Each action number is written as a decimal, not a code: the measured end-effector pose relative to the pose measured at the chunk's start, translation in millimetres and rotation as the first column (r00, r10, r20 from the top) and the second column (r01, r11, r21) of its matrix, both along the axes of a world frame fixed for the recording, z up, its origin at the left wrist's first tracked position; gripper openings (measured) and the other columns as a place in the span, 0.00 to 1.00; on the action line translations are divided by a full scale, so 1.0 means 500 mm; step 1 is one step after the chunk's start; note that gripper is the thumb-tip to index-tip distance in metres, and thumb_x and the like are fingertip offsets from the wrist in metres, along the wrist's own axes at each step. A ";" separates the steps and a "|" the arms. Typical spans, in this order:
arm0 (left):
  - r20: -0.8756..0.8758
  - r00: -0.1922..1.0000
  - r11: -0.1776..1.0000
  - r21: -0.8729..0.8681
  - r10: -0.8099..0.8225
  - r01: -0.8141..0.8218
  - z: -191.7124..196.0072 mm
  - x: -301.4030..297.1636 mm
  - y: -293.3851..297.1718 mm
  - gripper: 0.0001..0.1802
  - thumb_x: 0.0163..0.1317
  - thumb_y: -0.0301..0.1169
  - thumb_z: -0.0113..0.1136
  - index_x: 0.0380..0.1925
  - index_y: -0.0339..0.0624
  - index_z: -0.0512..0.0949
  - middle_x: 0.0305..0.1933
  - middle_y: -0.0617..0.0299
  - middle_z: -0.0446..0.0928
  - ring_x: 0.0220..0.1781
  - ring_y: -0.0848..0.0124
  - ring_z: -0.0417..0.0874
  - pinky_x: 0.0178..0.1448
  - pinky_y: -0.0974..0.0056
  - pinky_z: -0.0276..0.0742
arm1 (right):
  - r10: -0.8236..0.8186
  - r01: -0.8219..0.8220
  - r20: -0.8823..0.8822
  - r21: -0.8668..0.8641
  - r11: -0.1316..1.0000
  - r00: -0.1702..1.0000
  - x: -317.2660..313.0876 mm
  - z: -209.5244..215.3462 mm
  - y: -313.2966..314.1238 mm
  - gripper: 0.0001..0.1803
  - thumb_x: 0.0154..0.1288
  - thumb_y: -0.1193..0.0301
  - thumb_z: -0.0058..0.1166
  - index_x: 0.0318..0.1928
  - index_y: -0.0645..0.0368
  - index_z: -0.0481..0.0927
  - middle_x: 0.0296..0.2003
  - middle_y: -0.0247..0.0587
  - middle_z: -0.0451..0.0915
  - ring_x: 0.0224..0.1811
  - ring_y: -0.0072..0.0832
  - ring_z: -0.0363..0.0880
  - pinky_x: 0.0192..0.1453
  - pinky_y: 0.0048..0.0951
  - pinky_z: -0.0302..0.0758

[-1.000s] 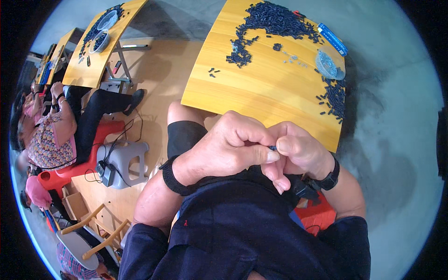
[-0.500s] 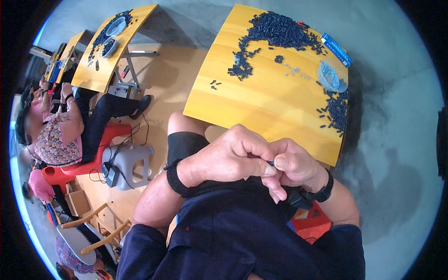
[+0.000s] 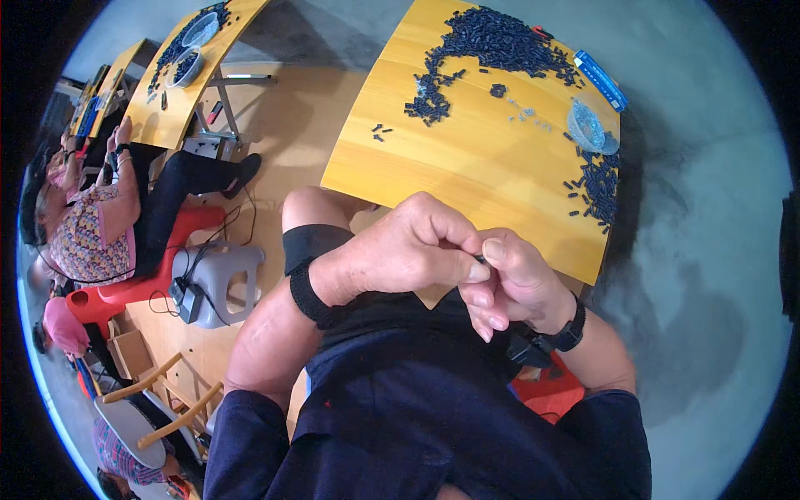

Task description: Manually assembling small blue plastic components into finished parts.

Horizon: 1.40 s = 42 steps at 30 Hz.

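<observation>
Above my lap, in front of the table's near edge, both hands meet fingertip to fingertip. My left hand [image 3: 410, 254] is closed in a pinch, thumb and forefinger pressed together. My right hand [image 3: 523, 283] also pinches, its thumb against the forefinger and its other fingers loosely curled. Between the fingertips shows a small dark piece [image 3: 480, 259], mostly hidden by both thumbs. On the yellow wooden table [image 3: 450, 175] lies a large pile of short black cylindrical pieces [image 3: 500, 42]. A smaller heap of similar pieces [image 3: 602, 187] spreads along the right edge.
A clear plastic tub [image 3: 586, 129] with small bluish transparent bits stands at the table's right, near a blue box [image 3: 600, 81]. Loose clear bits [image 3: 525, 112] lie mid-table. To the left are a grey stool [image 3: 221, 279] with cables and a seated person [image 3: 96, 225] at another table.
The whole view has shifted slightly, so the table and hands appear higher. Both hands keep their pinch on the small piece, with the fingertips turned a little.
</observation>
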State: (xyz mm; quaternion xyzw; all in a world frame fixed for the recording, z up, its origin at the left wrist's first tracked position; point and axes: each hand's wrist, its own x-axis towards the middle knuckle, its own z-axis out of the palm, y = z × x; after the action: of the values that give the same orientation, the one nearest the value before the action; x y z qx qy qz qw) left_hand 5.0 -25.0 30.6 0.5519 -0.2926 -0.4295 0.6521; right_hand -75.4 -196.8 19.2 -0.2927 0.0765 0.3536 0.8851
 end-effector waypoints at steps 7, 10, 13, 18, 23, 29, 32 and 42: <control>-0.086 0.996 0.999 -0.007 -0.032 0.032 0.002 -0.002 0.030 0.06 0.58 0.25 0.62 0.25 0.34 0.80 0.22 0.69 0.76 0.27 0.84 0.72 0.30 0.74 0.67 | 0.078 -0.076 0.098 -0.022 0.997 0.992 0.010 0.013 0.010 0.24 0.68 0.54 0.46 0.29 0.67 0.71 0.18 0.43 0.73 0.11 0.29 0.73 0.16 0.32 0.78; -0.109 0.994 0.999 -0.029 -0.025 0.022 0.004 0.001 0.039 0.05 0.59 0.24 0.62 0.26 0.33 0.80 0.26 0.66 0.78 0.30 0.82 0.75 0.34 0.75 0.70 | 0.088 -0.081 0.106 -0.066 0.994 0.990 0.016 0.021 0.018 0.24 0.67 0.54 0.47 0.29 0.67 0.71 0.18 0.44 0.74 0.11 0.28 0.73 0.16 0.31 0.78; -0.139 0.990 0.999 -0.053 -0.015 0.007 -0.001 -0.003 0.047 0.05 0.59 0.25 0.62 0.26 0.33 0.80 0.26 0.66 0.78 0.30 0.82 0.75 0.34 0.74 0.70 | 0.063 -0.058 0.084 -0.062 0.996 0.994 0.015 0.022 0.032 0.23 0.67 0.56 0.48 0.29 0.66 0.71 0.17 0.42 0.73 0.10 0.27 0.72 0.16 0.31 0.78; -0.084 0.996 0.998 -0.065 -0.006 0.001 -0.001 -0.003 0.062 0.05 0.59 0.24 0.62 0.28 0.32 0.80 0.26 0.64 0.79 0.30 0.80 0.77 0.34 0.73 0.71 | 0.013 -0.002 0.067 -0.169 0.986 0.998 0.012 0.029 0.057 0.19 0.65 0.58 0.49 0.28 0.64 0.71 0.16 0.39 0.71 0.09 0.25 0.70 0.16 0.32 0.78; -0.072 0.994 0.994 -0.068 0.079 -0.084 -0.003 -0.009 0.055 0.06 0.58 0.25 0.63 0.28 0.32 0.80 0.27 0.62 0.79 0.30 0.77 0.78 0.33 0.72 0.72 | -0.051 0.062 0.071 -0.155 0.986 0.996 0.008 0.028 0.062 0.19 0.65 0.58 0.49 0.28 0.63 0.71 0.16 0.36 0.69 0.09 0.23 0.69 0.17 0.32 0.78; 0.113 0.994 0.999 -0.032 0.002 0.001 0.004 -0.004 0.051 0.05 0.57 0.25 0.63 0.30 0.32 0.80 0.28 0.61 0.79 0.31 0.76 0.78 0.35 0.71 0.72 | -0.067 0.074 0.075 -0.095 0.993 0.995 -0.011 0.015 0.056 0.19 0.66 0.57 0.48 0.29 0.63 0.70 0.16 0.34 0.68 0.10 0.20 0.68 0.17 0.31 0.79; 0.077 0.996 0.998 -0.046 -0.034 0.038 0.006 0.002 0.054 0.06 0.57 0.25 0.64 0.31 0.33 0.80 0.27 0.61 0.79 0.31 0.76 0.78 0.34 0.71 0.70 | -0.050 0.061 0.106 -0.105 0.993 0.993 -0.007 0.022 0.054 0.20 0.66 0.57 0.48 0.28 0.63 0.70 0.17 0.34 0.68 0.10 0.19 0.68 0.17 0.31 0.79; 0.151 0.985 0.995 -0.046 -0.079 0.087 -0.004 0.023 0.060 0.04 0.54 0.24 0.64 0.29 0.35 0.82 0.24 0.64 0.79 0.27 0.81 0.74 0.30 0.71 0.68 | -0.020 0.035 0.129 -0.115 0.993 0.992 -0.002 0.005 0.055 0.20 0.67 0.56 0.48 0.30 0.63 0.70 0.17 0.34 0.69 0.10 0.19 0.68 0.17 0.30 0.79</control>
State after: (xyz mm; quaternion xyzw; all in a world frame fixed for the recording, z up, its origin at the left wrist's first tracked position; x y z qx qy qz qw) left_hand 16.4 4.9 28.5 0.5524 -0.3743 -0.4063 0.6243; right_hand -76.6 -169.2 21.7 -0.3651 0.0446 0.3168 0.8743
